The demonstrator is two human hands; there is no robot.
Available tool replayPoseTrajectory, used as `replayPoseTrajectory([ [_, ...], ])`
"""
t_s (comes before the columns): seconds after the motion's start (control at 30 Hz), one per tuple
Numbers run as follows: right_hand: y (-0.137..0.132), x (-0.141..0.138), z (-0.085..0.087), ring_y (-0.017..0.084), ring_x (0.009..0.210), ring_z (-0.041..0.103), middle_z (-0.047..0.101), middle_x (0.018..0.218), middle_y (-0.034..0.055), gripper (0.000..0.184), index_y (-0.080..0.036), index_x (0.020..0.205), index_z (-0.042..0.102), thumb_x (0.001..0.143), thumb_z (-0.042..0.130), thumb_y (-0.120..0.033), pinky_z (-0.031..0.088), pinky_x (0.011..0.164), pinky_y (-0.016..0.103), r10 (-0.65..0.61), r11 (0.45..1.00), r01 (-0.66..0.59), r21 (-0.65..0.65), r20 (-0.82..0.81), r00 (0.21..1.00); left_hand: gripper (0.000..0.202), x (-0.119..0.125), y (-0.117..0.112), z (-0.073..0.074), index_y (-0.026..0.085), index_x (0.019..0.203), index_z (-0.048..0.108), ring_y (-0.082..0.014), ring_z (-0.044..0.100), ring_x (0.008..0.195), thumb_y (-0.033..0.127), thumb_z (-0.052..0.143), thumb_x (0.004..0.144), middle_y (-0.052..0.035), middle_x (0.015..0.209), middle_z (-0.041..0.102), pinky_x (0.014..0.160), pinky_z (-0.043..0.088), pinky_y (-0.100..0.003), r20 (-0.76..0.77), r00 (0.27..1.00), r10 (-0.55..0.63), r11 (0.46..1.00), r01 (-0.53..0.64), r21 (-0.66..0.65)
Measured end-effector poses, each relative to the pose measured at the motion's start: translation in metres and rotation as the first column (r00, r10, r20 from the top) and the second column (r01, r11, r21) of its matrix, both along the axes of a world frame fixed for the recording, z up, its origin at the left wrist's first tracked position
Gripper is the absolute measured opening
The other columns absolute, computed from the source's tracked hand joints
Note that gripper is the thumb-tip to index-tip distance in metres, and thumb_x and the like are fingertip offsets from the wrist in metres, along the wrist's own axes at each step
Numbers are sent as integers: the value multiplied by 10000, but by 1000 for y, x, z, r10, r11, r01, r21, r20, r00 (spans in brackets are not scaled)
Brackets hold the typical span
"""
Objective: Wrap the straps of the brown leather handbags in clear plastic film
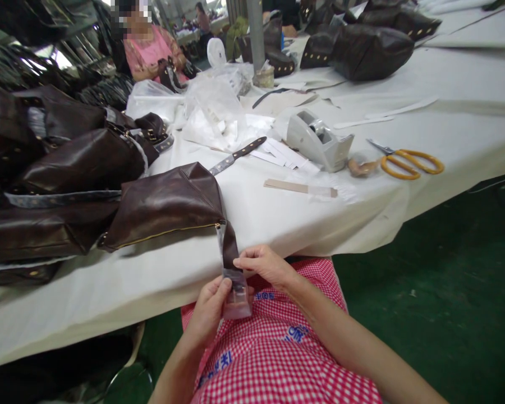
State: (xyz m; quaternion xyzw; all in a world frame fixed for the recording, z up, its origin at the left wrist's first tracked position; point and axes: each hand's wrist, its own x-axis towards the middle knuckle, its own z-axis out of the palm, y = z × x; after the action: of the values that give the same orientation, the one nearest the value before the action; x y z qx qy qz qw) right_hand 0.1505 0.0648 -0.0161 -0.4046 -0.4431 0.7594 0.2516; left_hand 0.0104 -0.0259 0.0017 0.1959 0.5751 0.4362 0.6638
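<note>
The landmark is the zipped brown bag (168, 202), lying on the white-covered table (278, 230). From its right-hand corner, by the end of the zipper (172, 229), a dark strap (230, 247) hangs over the table edge toward the person, its lower end inside a clear plastic sleeve (238, 306).

The left hand (210, 303), on the near side of the bag, pinches the sleeve between thumb and fingers. The right hand (271, 268), to the right of the bag's corner, has its fingertips drawn together against the strap's edge; whether they grip it, one cannot tell.

Other brown bags (79, 160) are heaped left of the bag. A studded strip (238, 156) lies just beyond it; a tape dispenser (313, 140) and orange-handled scissors (418, 163) lie to its right.
</note>
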Motion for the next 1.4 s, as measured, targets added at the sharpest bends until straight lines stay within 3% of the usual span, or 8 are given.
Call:
replayPoseTrajectory([
  [0.33, -4, -1, -1, 87, 440, 422, 493, 496, -55, 313, -180, 625, 532, 717, 666, -448, 326, 448, 220, 38, 999, -40, -30, -68, 997, 406, 7, 6, 5, 184, 1043, 561, -194, 710, 727, 393, 749, 751, -58, 898, 733, 678, 555, -289, -66, 993, 94, 988, -85, 132],
  [0.43, -5, 2, -2, 106, 526, 479, 524, 564, -42, 270, -180, 663, 549, 787, 601, -414, 397, 533, 239, -101, 983, 106, 153, -37, 994, 377, 6, 9, 4, 184, 1022, 545, -187, 702, 710, 390, 730, 766, -54, 882, 720, 644, 547, -273, -48, 995, 84, 986, -76, 146],
  [0.53, -6, 10, 3, 122, 660, 528, 590, 688, -17, 174, -175, 742, 628, 819, 590, -326, 432, 650, 251, -200, 889, 189, 418, -16, 980, 372, 8, 10, 4, 181, 1011, 542, -177, 688, 691, 395, 724, 767, -46, 875, 705, 619, 538, -262, -64, 995, 81, 986, -71, 149],
  [0.7, -9, 16, 11, 115, 658, 521, 591, 752, -14, 140, -192, 865, 710, 726, 699, -196, 425, 623, 240, -85, 846, 4, 534, 128, 988, 349, 10, 9, 4, 181, 1017, 562, -156, 659, 779, 383, 716, 776, -27, 920, 682, 697, 535, -249, -119, 989, 91, 976, -65, 209],
  [0.93, -5, 10, 9, 100, 617, 508, 560, 679, -39, 53, -169, 730, 656, 715, 691, -133, 405, 589, 221, 18, 910, -58, 410, 102, 995, 328, 6, 6, 0, 193, 1037, 562, -160, 640, 795, 392, 683, 806, -23, 909, 667, 733, 519, -262, -177, 983, 53, 977, -14, 215],
  [1.07, -2, 13, 13, 104, 664, 526, 556, 734, -24, 93, -161, 688, 630, 734, 659, -85, 403, 622, 225, 16, 878, -105, 468, 190, 982, 329, 4, 7, -1, 201, 1055, 558, -168, 637, 824, 387, 676, 811, -21, 918, 664, 758, 513, -268, -189, 981, 32, 977, 9, 212],
  [1.17, -3, 15, 15, 113, 709, 526, 537, 768, -19, 135, -167, 698, 585, 775, 618, -61, 402, 660, 233, 31, 782, -165, 601, 227, 973, 318, 3, 7, 0, 198, 1053, 562, -181, 633, 856, 381, 668, 816, -33, 956, 668, 774, 511, -278, -194, 981, 4, 976, 39, 216],
  [1.4, -8, 13, 4, 166, 755, 521, 558, 858, 41, 83, -177, 868, 528, 900, 493, -108, 394, 641, 264, -72, 311, -320, 895, 358, 931, 287, 2, 11, 1, 190, 1027, 586, -167, 617, 837, 383, 656, 827, -17, 908, 654, 744, 496, -239, -233, 972, 5, 974, 49, 223],
])
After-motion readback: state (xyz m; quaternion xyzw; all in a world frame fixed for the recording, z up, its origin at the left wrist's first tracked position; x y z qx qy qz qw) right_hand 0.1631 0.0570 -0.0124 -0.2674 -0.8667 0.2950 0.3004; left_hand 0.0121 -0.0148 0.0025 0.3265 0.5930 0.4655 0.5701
